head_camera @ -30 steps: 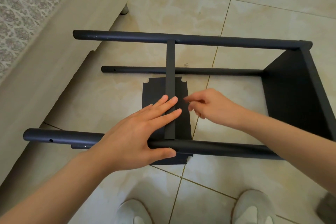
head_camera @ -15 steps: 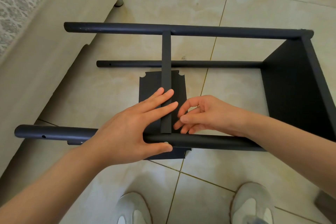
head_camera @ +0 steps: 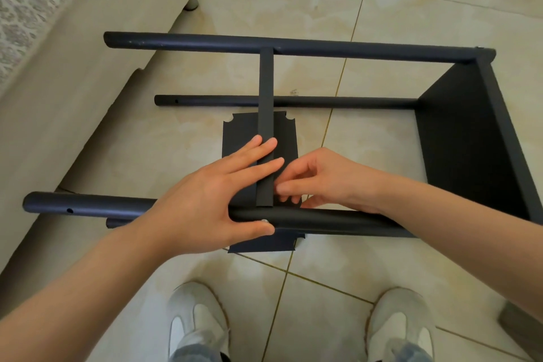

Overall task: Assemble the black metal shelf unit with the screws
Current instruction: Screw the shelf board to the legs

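Two grips meet on the black shelf unit (head_camera: 470,141) on the floor (head_camera: 411,9): the left grip (head_camera: 211,194) is wide, straight fingers pressing its cross strip (head_camera: 266,91), thumb against the near tube (head_camera: 338,225). Just beside it, the right grip (head_camera: 323,182) curls fingers at the strip's edge; whether it holds anything is unclear.

The left hand (head_camera: 211,197) presses flat across the upright shelf panel (head_camera: 266,114) and the near tube (head_camera: 352,226). The right hand (head_camera: 326,182) touches the panel's side with curled fingertips.
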